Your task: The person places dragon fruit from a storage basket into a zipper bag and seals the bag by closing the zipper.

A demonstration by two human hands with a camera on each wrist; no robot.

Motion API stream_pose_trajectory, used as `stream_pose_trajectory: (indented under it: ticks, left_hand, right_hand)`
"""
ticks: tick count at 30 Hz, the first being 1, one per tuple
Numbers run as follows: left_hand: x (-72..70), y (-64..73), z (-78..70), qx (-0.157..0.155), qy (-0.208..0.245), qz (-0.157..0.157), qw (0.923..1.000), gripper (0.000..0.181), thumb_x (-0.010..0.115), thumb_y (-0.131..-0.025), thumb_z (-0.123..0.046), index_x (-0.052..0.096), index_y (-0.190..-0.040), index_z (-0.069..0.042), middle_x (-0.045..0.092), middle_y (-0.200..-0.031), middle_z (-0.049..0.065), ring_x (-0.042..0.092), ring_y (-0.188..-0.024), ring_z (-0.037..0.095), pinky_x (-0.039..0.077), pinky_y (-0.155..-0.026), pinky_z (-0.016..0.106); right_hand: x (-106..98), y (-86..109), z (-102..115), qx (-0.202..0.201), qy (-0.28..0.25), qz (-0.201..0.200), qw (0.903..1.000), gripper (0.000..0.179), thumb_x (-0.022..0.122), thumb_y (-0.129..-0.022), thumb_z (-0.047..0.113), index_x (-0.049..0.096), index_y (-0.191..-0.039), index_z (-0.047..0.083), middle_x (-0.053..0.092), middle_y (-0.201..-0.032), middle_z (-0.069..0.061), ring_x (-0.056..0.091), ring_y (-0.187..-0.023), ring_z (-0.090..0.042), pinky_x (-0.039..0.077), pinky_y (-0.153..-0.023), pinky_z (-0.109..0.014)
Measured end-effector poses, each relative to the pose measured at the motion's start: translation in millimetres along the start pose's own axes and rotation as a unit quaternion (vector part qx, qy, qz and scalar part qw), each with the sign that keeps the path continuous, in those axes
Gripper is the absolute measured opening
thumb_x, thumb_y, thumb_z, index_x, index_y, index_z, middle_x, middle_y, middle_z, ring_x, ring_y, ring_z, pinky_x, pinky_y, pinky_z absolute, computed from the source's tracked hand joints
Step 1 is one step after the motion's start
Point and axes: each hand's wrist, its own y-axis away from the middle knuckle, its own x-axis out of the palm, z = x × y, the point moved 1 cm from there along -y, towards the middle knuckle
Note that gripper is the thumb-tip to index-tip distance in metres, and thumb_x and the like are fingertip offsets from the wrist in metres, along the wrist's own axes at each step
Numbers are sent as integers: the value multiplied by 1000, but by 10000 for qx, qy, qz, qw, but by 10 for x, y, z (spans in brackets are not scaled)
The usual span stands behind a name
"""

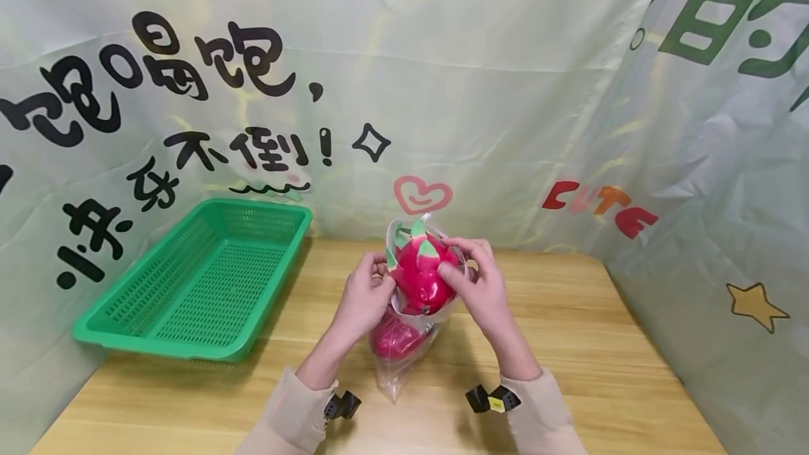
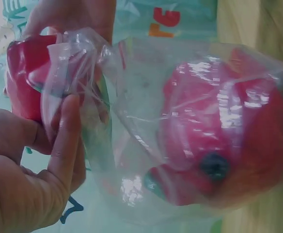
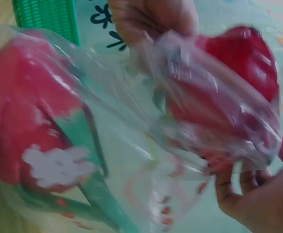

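Observation:
A red dragon fruit (image 1: 425, 274) with green-tipped scales sits in the mouth of a clear plastic bag (image 1: 395, 379). Lower in the same bag hangs a second dragon fruit (image 2: 228, 126), seen through the film. My left hand (image 1: 369, 290) pinches the bag's rim at the left side of the upper fruit. On the other side my right hand (image 1: 478, 279) grips the upper fruit, thumb on its front and fingers at the bag's rim. Part of this fruit is covered by film in the right wrist view. Both hands are above the table.
A green plastic basket (image 1: 253, 343) stands on the left of the wooden table (image 1: 556, 371). Behind the table hangs a printed cloth (image 1: 505, 125) with lettering and drawings, which also runs down both sides.

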Motion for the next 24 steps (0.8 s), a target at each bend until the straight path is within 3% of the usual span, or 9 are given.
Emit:
stream_pose_trajectory:
  ticks: [6,10,15,20,24]
  left_hand:
    - [-71,39,-99,23,411,-18,9992,29,54,-98,-3,55,-126,1,62,-100,13,69,-84,26,60,-57,32]
    - [-114,61,-145,108,514,74,9986,27,54,-99,-3,55,-126,1,61,-101,14,69,-82,28,61,-55,34]
    - [-153,94,-209,331,489,190,9981,25,56,-102,-4,55,-127,1,61,-97,13,64,-68,17,58,-50,31]
    - [-194,122,-254,424,667,259,9965,26,57,-103,-2,56,-129,1,60,-93,15,61,-57,20,58,-46,37]
    - [-231,135,-282,445,702,292,9961,27,57,-103,0,57,-130,1,59,-91,15,62,-56,22,59,-48,39]
  right_hand:
    - [-50,29,46,-717,508,818,9928,84,96,-71,13,59,-146,13,33,-150,-8,44,-134,-29,53,-103,-47]
    - [-37,48,71,-1072,1070,1032,9830,94,101,-63,19,59,-147,18,32,-161,-2,32,-140,-26,49,-105,-56]
    - [-15,76,90,-1266,1492,848,9770,86,101,-63,22,65,-141,17,50,-149,-2,37,-126,-21,51,-96,-50]
    - [4,87,106,-1407,1675,543,9743,77,100,-64,24,70,-134,16,55,-137,-3,42,-122,-19,58,-89,-40]
    - [29,104,165,-1434,1917,204,9707,70,99,-65,28,73,-129,14,57,-132,-5,43,-121,-21,59,-85,-41]
